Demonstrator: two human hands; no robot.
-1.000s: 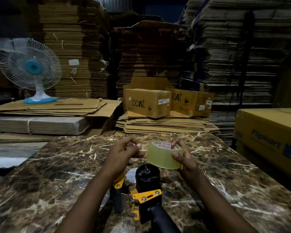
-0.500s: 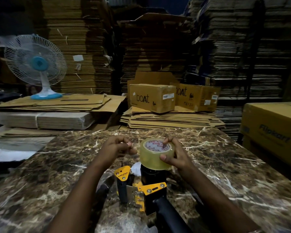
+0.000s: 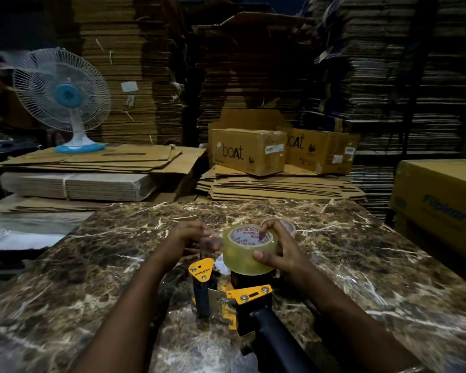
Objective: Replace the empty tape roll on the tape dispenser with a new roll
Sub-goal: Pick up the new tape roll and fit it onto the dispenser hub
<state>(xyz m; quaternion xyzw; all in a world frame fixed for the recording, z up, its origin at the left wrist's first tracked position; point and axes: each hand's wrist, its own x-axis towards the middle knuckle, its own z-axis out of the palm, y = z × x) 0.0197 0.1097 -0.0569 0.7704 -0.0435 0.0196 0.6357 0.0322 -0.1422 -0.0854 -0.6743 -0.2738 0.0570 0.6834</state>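
Fingers of your right hand (image 3: 276, 253) grip the new tape roll (image 3: 249, 250), now lowered onto the dispenser (image 3: 234, 294) hub instead of hovering above. Your left hand (image 3: 193, 238) pinches something unclear. Press it home on the counter (image 3: 361, 265).

Open marble at both flanks, the middle of the tabletop taken up.

The centre of the brown veined marble tabletop (image 3: 92, 265) is occupied by the yellow-and-black handheld tape dispenser (image 3: 234, 297), over which the clear tape roll with a red-printed core (image 3: 246, 250) is gripped by the right hand (image 3: 277, 251), with the left hand (image 3: 191, 238) just beside it. Bare marble is left to the left, to the right and behind the hands. The far edge is closed off by flattened cardboard stacks (image 3: 275, 187), and the right edge is crowded by a yellow cardboard box (image 3: 439, 200).
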